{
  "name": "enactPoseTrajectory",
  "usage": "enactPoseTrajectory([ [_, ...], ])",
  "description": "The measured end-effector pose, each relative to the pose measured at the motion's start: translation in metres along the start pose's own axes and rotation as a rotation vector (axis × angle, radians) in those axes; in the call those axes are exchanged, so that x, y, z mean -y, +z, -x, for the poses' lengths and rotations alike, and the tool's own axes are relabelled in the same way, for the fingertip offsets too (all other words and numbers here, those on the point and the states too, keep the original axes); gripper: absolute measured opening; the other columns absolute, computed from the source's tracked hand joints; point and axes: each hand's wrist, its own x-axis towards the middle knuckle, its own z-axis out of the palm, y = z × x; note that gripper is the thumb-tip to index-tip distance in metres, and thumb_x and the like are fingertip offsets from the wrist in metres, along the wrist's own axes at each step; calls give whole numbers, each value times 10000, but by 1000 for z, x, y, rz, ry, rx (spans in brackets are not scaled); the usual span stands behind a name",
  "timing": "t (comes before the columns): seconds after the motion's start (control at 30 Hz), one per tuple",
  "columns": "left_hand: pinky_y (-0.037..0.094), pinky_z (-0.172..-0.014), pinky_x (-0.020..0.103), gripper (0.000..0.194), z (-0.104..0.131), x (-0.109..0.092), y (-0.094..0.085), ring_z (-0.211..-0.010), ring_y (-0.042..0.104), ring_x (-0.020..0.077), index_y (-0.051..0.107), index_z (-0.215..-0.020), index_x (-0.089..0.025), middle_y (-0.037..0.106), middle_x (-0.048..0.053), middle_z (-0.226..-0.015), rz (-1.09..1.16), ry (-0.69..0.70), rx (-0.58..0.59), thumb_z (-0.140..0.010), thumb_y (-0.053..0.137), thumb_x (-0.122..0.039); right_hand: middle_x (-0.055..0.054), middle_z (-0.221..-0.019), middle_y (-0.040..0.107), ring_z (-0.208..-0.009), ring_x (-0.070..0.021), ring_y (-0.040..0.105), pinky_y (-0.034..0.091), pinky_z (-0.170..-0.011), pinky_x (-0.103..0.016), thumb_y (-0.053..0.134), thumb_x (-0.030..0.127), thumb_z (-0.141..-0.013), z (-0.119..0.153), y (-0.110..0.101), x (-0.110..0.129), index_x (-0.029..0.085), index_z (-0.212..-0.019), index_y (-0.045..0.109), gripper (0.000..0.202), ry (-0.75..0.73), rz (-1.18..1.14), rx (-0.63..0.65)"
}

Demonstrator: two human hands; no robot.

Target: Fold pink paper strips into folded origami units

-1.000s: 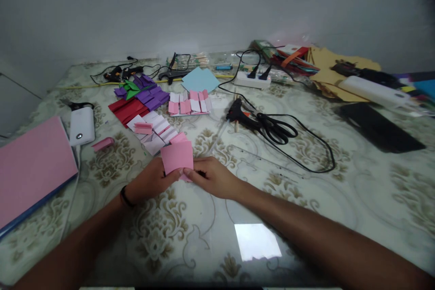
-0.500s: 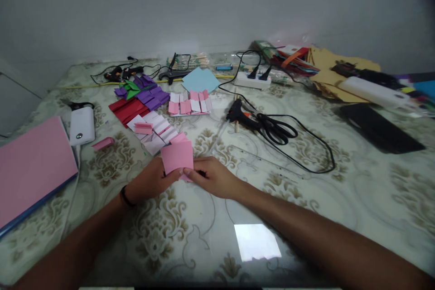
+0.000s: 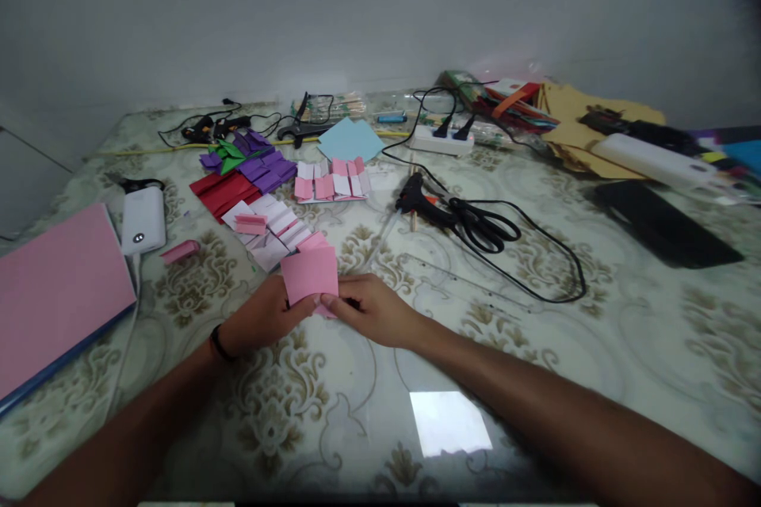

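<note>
Between both hands is a small square of pink paper (image 3: 310, 273), its near edge bent under the thumbs. My left hand (image 3: 270, 313) is closed on its left side, thumb on top. From the right, my right hand (image 3: 372, 307) pinches the near right corner, the two thumbs almost meeting. The fingers beneath the paper are hidden. Just beyond lie folded pink and white paper pieces (image 3: 270, 234), partly covered by the held square. A single folded pink piece (image 3: 181, 251) rests to the left.
A glue gun (image 3: 425, 202) and black-handled scissors (image 3: 484, 226) lie right of centre near a clear ruler (image 3: 464, 281). A power strip (image 3: 443, 140) stands behind. At left are a white power bank (image 3: 143, 218) and a pink paper stack (image 3: 59, 293). A black phone-like slab (image 3: 666, 222) lies right.
</note>
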Motion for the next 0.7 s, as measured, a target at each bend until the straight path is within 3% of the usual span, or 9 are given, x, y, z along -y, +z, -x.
enactPoseTrajectory([
  [0.3,359,-596,260,266,0,2,0,-634,493,138,497,-731,-172,553,-12,-664,-5,17,-7,-944,508,-332,7,-682,528,-615,-96,485,368,-616,-210,443,337,-1047,0,0,0,155,-693,537,409,-1,0,-1],
  [0.7,438,-666,278,213,1,5,1,-741,579,181,580,-843,-160,639,30,-780,-22,17,-9,-945,510,-334,15,-656,489,-592,-93,465,351,-594,-216,448,363,-1047,2,0,-2,155,-682,523,427,6,-1,7],
])
